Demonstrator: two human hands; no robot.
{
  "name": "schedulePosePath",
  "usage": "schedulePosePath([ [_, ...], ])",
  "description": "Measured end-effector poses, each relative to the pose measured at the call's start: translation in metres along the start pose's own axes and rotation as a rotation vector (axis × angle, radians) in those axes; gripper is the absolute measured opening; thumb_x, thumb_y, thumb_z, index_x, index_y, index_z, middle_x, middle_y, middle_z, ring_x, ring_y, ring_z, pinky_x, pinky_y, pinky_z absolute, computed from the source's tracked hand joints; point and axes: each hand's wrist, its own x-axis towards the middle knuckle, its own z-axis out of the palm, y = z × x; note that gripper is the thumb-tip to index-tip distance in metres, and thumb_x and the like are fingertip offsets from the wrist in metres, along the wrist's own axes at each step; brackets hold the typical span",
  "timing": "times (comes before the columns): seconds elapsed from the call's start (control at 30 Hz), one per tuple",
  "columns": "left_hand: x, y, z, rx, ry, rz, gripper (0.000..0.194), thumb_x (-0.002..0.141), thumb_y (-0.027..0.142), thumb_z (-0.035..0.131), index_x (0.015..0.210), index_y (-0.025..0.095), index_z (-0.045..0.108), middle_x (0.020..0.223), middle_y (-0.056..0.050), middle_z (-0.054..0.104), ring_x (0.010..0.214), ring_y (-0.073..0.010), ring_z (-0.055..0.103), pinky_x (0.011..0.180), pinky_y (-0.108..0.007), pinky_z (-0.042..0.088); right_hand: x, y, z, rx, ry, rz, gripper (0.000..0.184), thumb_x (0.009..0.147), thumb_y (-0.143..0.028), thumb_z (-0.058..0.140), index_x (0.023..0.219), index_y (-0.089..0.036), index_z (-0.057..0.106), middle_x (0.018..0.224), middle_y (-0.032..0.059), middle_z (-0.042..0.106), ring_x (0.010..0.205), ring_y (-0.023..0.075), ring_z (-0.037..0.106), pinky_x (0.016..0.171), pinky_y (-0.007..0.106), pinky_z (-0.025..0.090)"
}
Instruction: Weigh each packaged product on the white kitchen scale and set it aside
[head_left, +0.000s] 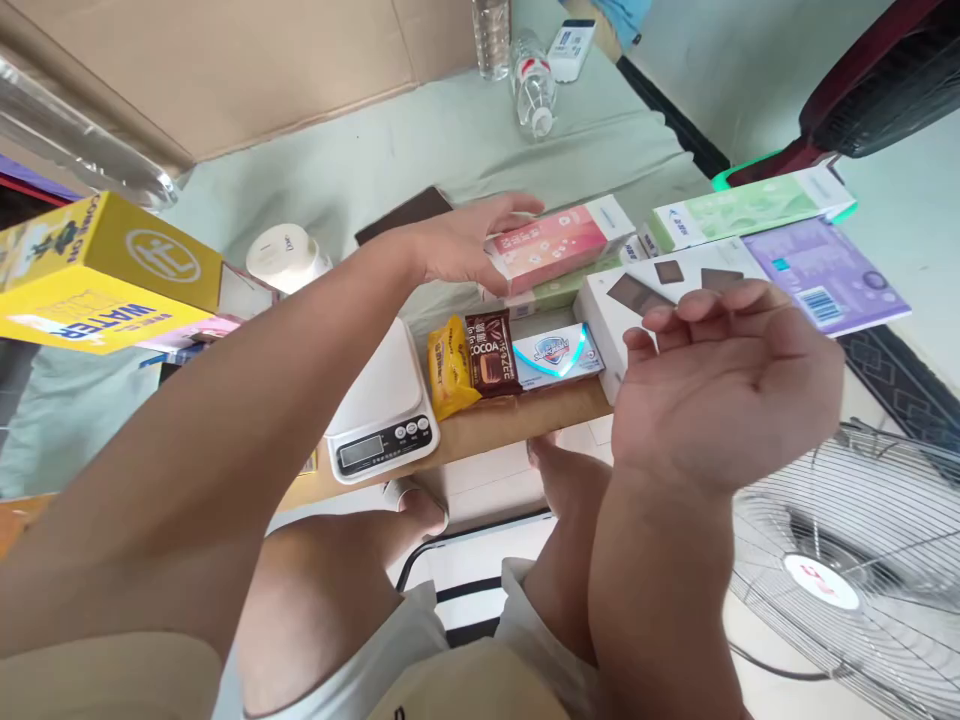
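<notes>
My left hand (pixel 459 240) reaches across the table and grips the near end of a long pink box (pixel 559 243), which lies on top of a green box (pixel 559 292). My right hand (pixel 724 385) hovers palm up over the table's near right edge, fingers loosely curled, holding nothing. Just beyond it lies a white box with brown squares (pixel 637 300). In front of the pink box, a yellow snack pack (pixel 450 365), a brown cocoa pack (pixel 491 352) and a white-and-blue soap box (pixel 559 355) lie side by side.
A white kitchen scale (pixel 379 405) sits at the table's near edge. A yellow box (pixel 105 270) and a white jar (pixel 285 258) stand at left. Green (pixel 750 208) and purple (pixel 825 275) boxes lie at right, two water bottles (pixel 534 90) at back. A floor fan (pixel 847 575) stands lower right.
</notes>
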Motion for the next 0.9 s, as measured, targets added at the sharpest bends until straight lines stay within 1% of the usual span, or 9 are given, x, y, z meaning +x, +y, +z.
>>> schedulePosePath([
  [0.1,-0.002,0.007,0.004,0.240,-0.037,-0.070,0.060,0.052,0.030,0.092,0.109,0.025,0.075,0.120,-0.007,0.074,0.134,-0.0382,0.064,0.120,-0.056,0.045,0.008,0.004,-0.014,-0.017,0.035,-0.025,0.020,0.089,-0.047,0.039,0.087,-0.027,0.044,0.084,0.0032,0.045,0.073,0.0179,0.057,0.065,0.034,0.049],
  [0.17,-0.004,0.012,0.010,0.332,-0.084,-0.107,0.045,0.061,0.038,0.089,0.102,0.024,0.076,0.108,-0.006,0.073,0.126,-0.0389,0.066,0.119,-0.060,0.043,0.013,0.009,-0.024,-0.034,0.073,-0.085,0.020,0.090,-0.046,0.039,0.086,-0.028,0.044,0.084,0.0037,0.044,0.074,0.0189,0.058,0.063,0.034,0.048],
  [0.23,-0.005,0.015,0.016,0.313,-0.105,-0.118,0.028,0.070,0.040,0.083,0.091,0.022,0.076,0.093,-0.004,0.070,0.119,-0.0390,0.068,0.116,-0.062,0.044,0.016,0.015,-0.032,-0.063,0.096,-0.152,0.022,0.092,-0.048,0.037,0.087,-0.028,0.045,0.085,0.0044,0.045,0.077,0.0201,0.060,0.062,0.035,0.047],
  [0.33,-0.004,0.019,0.023,0.246,-0.131,-0.143,0.019,0.069,0.033,0.085,0.081,0.022,0.076,0.081,-0.004,0.065,0.113,-0.0388,0.068,0.111,-0.064,0.046,0.017,0.021,-0.036,-0.102,0.066,-0.175,0.027,0.094,-0.052,0.035,0.089,-0.028,0.047,0.087,0.0045,0.047,0.079,0.0209,0.062,0.065,0.036,0.049],
  [0.43,-0.001,0.022,0.024,0.243,-0.164,-0.170,0.019,0.066,0.030,0.086,0.083,0.024,0.079,0.080,-0.002,0.066,0.108,-0.0366,0.070,0.107,-0.064,0.049,0.016,0.020,-0.033,-0.076,0.055,-0.142,0.024,0.093,-0.050,0.038,0.088,-0.028,0.046,0.086,0.0038,0.047,0.079,0.0202,0.062,0.068,0.037,0.050],
  [0.53,0.005,0.021,0.022,0.292,-0.170,-0.171,0.024,0.066,0.031,0.085,0.088,0.025,0.082,0.082,-0.001,0.068,0.108,-0.0353,0.071,0.107,-0.063,0.051,0.014,0.012,-0.025,-0.025,0.104,-0.100,0.021,0.091,-0.046,0.040,0.085,-0.027,0.045,0.084,0.0036,0.045,0.076,0.0188,0.060,0.067,0.035,0.048],
  [0.7,0.017,0.017,0.021,0.233,-0.164,-0.156,0.026,0.061,0.027,0.086,0.086,0.028,0.084,0.080,-0.002,0.072,0.106,-0.0383,0.074,0.105,-0.066,0.052,0.011,0.003,-0.016,0.057,0.187,-0.030,0.018,0.086,-0.043,0.043,0.081,-0.026,0.046,0.084,0.0037,0.043,0.074,0.0175,0.057,0.066,0.034,0.045],
  [0.8,0.021,0.017,0.025,0.144,-0.119,-0.171,0.025,0.056,0.021,0.088,0.079,0.028,0.083,0.075,-0.001,0.070,0.107,-0.0404,0.075,0.103,-0.067,0.053,0.013,0.007,-0.022,0.001,0.128,-0.046,0.021,0.089,-0.047,0.042,0.083,-0.027,0.045,0.084,0.0035,0.044,0.076,0.0186,0.059,0.066,0.034,0.046],
  [0.9,0.028,0.016,0.029,0.155,-0.149,-0.190,0.023,0.056,0.022,0.087,0.078,0.026,0.082,0.077,-0.001,0.072,0.100,-0.0370,0.077,0.099,-0.063,0.057,0.014,0.011,-0.026,0.005,0.090,-0.076,0.022,0.091,-0.048,0.043,0.084,-0.027,0.046,0.085,0.0032,0.045,0.076,0.0180,0.060,0.067,0.034,0.047],
])
